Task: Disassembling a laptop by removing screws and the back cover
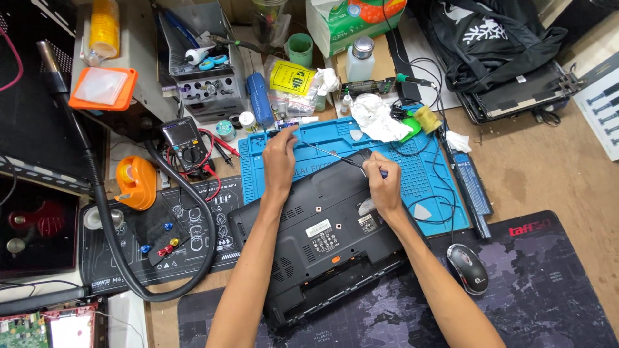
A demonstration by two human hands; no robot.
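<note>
Right hand (382, 182) is pinching a screwdriver (335, 156) over the flipped laptop (322, 238); left hand (280, 159) rests open on the blue mat (425, 174), holding nothing.

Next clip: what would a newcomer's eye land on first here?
Centre frame, a dark laptop lies underside up, partly on a blue work mat. The left hand rests at its far edge while the right hand holds a thin screwdriver against it. At left, an orange tape dispenser and a multimeter stand out.
</note>
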